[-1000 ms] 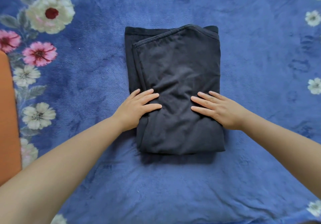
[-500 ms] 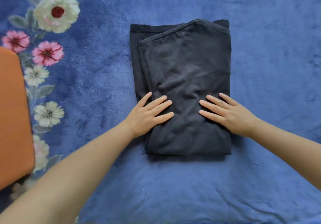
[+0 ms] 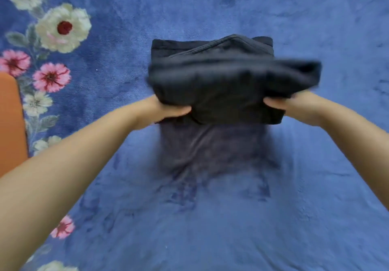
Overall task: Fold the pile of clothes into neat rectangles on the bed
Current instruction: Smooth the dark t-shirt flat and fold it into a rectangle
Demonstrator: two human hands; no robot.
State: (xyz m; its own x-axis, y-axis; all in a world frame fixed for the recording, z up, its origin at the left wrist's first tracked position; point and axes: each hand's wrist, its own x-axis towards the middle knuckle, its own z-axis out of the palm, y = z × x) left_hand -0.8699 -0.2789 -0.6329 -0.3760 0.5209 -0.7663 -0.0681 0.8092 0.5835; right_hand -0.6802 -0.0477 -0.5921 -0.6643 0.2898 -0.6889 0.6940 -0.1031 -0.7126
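A dark navy garment [image 3: 223,85] lies folded on the blue floral blanket [image 3: 210,218]. Its near half is lifted and doubled back over the far half, blurred by motion. My left hand [image 3: 168,109] grips the lifted fold at its left side, thumb on top and fingers hidden under the cloth. My right hand [image 3: 284,105] grips the right side the same way. The far edge of the garment [image 3: 210,45] still rests flat on the blanket.
An orange object [image 3: 10,123] juts in at the left edge. Printed flowers [image 3: 63,27] run down the blanket's left side. A darker pressed patch [image 3: 210,155] marks the blanket where the garment lay.
Both hands went from lying flat on the garment to gripping its near end. They have lifted that end and swung it away from me over the far half.
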